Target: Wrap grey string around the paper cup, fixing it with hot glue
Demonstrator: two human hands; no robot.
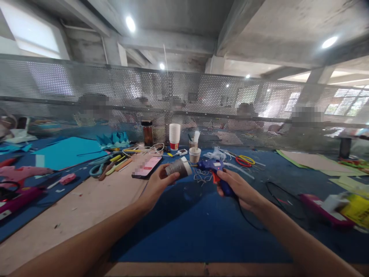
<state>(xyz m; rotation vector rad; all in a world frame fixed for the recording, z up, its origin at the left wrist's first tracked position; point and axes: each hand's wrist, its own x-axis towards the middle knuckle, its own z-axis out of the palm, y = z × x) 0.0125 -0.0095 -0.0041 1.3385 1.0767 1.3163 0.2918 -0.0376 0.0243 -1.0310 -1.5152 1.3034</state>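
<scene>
A: What's the left hand [157, 184] got?
B: A paper cup [178, 168] on its side, above the blue table [184, 223].
A: And the right hand [238, 189]?
B: Wrapped around a blue glue gun [215, 171], nozzle at the cup's rim. Gluing looks underway; I can't tell how much remains.

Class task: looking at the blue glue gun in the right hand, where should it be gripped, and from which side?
Probably by the handle, from behind: the blue glue gun points its nozzle toward the cup in the left hand, and the right hand wraps the handle.
</scene>
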